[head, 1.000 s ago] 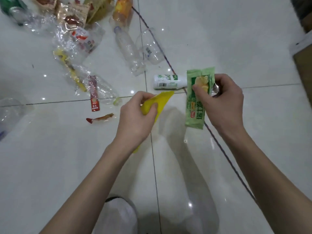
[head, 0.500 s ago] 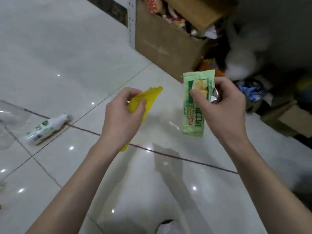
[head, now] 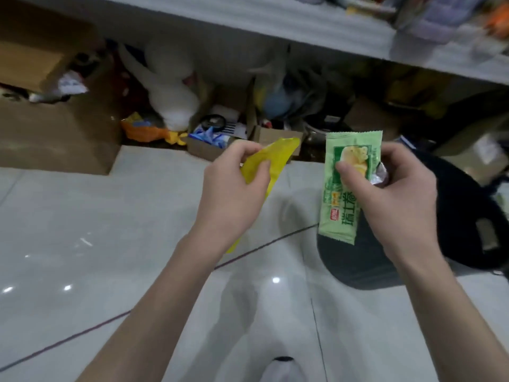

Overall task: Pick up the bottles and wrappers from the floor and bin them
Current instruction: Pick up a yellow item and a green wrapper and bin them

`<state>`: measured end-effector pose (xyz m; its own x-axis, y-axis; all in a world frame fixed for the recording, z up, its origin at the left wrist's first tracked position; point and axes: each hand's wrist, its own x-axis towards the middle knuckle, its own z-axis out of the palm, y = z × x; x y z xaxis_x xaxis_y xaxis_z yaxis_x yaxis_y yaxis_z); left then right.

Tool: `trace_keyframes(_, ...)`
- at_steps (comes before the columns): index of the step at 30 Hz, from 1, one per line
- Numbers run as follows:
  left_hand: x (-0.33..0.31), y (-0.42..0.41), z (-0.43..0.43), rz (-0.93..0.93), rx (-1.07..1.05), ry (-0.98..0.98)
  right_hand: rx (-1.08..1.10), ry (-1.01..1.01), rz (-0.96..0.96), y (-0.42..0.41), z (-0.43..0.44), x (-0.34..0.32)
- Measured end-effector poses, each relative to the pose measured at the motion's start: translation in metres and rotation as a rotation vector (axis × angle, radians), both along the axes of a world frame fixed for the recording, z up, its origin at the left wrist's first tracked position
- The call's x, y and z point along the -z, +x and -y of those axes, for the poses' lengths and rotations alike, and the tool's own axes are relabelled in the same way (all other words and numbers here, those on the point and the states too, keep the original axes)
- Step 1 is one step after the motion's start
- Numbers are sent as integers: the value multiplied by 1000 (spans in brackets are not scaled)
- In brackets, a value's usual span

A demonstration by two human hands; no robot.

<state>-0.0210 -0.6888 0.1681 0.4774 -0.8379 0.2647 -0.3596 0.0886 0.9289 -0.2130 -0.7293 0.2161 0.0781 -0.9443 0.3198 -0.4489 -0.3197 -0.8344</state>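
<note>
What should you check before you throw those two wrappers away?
1. Left hand grips the yellow wrapper firmly: ok.
2. Right hand pinches the green wrapper under the thumb: ok.
3. Bin in sight: the dark round container on the right is probably it: ok.
4. Bin opening free to take things: cannot tell, it is too dark and blurred.
5. Both wrappers above the bin: not ok, since the yellow one hangs over bare floor.
6. More rubbish left on the floor: cannot tell from this view.
</note>
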Motion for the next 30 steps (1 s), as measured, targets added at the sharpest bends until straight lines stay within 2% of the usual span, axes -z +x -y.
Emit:
trace_keyframes(10, -38, -152, 83, -6, 324, -85, 423, -104, 103, -160, 21, -14)
trace_keyframes(18, -44, -230, 128, 9, 420, -86, 612, -88, 215, -226, 31, -3)
trace_keyframes(21, -42, -244, 139, -17, 465, -17, 647, -98, 188, -227, 41, 5)
trace_keyframes(24, -34, -240, 145, 53, 467, 74, 680, -85, 149, -226, 55, 15)
trace_keyframes(30, -28, -210, 148, 90, 383, 51, 659, -25, -96, -209, 74, 27)
